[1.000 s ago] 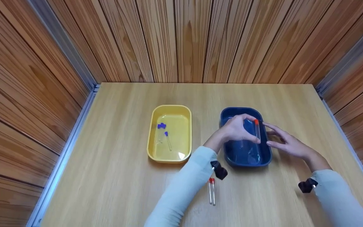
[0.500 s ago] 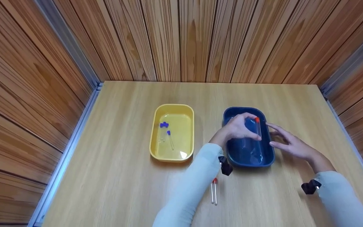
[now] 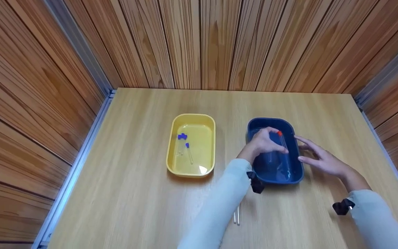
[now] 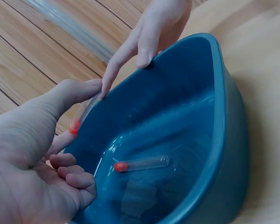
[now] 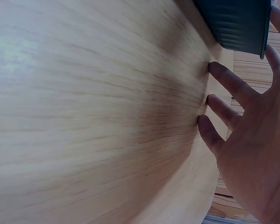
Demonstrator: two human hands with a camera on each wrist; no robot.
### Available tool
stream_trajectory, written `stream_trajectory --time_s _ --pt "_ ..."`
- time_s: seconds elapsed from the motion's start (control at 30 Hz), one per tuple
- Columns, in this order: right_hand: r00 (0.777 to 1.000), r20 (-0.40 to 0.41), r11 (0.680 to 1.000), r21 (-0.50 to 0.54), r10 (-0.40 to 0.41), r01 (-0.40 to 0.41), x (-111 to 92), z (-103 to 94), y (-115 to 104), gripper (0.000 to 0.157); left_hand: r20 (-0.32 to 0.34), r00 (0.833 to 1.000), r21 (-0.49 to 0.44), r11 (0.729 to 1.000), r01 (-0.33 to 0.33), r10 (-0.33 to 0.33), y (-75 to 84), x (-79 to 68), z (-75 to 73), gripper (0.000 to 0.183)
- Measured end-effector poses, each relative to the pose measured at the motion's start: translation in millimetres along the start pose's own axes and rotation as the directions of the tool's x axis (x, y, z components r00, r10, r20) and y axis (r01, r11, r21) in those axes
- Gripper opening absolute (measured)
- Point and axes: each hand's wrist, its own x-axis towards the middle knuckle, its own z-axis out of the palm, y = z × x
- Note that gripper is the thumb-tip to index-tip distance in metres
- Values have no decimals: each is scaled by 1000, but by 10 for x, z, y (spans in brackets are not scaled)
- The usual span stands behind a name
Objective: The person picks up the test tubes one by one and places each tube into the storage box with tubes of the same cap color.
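Observation:
My left hand [image 3: 264,141] pinches a clear test tube with a red cap [image 4: 75,125] between thumb and forefinger, over the blue bin [image 4: 218,112]. The other left fingers are curled in towards the palm. Inside that bin lies another red-capped test tube [image 4: 142,164], seen in the left wrist view. At the bin's right rim, my right hand [image 3: 323,162] rests with its thumb and forefinger touching the edge. Its remaining fingers [image 5: 235,86] reach down to the table beside the bin, loosely spread.
A yellow bin [image 3: 169,152] to the left holds several purple-capped tubes [image 3: 189,154]. Two clear tubes [image 3: 238,216] lie on the table in front, their upper ends behind the left sleeve [image 3: 216,207]. Wooden panels [image 3: 219,45] stand around the table.
The held tube has tilted, its cap leaning left. My left forearm now covers the red caps of the tubes on the table. The right hand stays at the rim while the head view shifts slightly.

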Motion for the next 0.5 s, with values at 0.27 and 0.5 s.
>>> stream_trajectory --time_s 0.27,0.5 --pt "1000 3 1000 0 6 -6 -12 -11 -11 82 -26 999 -19 999 34 -34 -45 52 156 70" --pt "1000 6 1000 7 2 -2 -2 -11 -15 81 -22 996 2 996 89 -89 -65 48 213 73"
